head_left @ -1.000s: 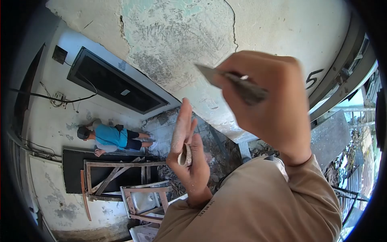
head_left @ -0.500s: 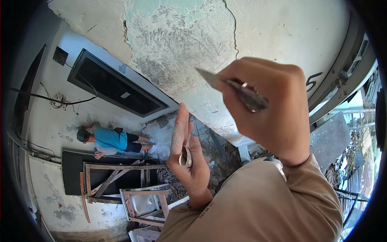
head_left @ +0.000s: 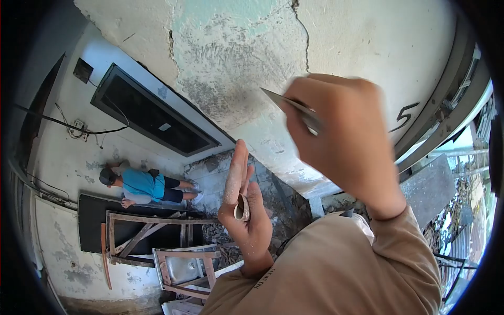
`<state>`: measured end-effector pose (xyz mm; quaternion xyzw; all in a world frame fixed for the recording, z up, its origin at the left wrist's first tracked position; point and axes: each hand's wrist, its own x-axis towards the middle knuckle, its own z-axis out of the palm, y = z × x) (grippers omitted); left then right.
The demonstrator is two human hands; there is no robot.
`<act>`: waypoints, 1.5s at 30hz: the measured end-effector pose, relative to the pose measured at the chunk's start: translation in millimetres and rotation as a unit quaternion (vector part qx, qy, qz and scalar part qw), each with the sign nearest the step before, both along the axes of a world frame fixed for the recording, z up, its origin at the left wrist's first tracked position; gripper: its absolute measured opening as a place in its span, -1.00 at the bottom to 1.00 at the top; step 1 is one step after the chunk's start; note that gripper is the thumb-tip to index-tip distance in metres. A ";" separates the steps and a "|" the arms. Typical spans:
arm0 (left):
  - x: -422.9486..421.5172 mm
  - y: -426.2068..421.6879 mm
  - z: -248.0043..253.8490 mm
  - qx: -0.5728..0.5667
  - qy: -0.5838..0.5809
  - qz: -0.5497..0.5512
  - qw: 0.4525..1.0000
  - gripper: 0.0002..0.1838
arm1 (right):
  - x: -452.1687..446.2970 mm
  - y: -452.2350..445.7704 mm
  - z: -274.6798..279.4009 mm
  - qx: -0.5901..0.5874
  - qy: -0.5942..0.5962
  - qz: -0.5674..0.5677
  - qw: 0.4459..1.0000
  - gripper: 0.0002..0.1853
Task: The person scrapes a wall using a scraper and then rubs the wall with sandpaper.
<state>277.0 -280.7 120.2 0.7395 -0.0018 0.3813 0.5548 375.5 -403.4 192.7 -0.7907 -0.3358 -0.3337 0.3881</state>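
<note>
A flat metal scraper with a pointed corner is in my right hand, its fingers closed round it. The blade's tip is in front of the scratched, peeling wall; whether it touches cannot be told. My left hand is raised below the blade, dusty, with its fingers pointing up. Between its thumb and fingers it holds a small pale hollow piece, round at the open end.
A person in a blue shirt stands at the left by the far wall. Near that person are a wooden frame, a metal sink and a dark framed panel. Rubble lies on the floor.
My right hand has shifted slightly and turned, so the scraper shows more edge-on. My left hand keeps its hold, with little movement. The view has tilted a little.
</note>
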 end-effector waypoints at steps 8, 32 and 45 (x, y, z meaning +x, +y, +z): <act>-3.6 -1.8 2.1 0.013 0.001 -0.002 1.000 -0.57 | 13.9 18.1 -12.5 -0.005 -0.008 0.049 0.999 -0.90; 49.3 -16.4 -21.4 -0.099 0.125 -0.049 0.986 -0.70 | 6.6 4.4 -81.2 0.414 0.254 0.129 0.864 -0.80; 76.9 -13.4 -14.8 -0.227 0.090 -0.095 0.965 -0.83 | 10.4 47.5 -104.1 0.500 0.244 0.146 0.818 -0.72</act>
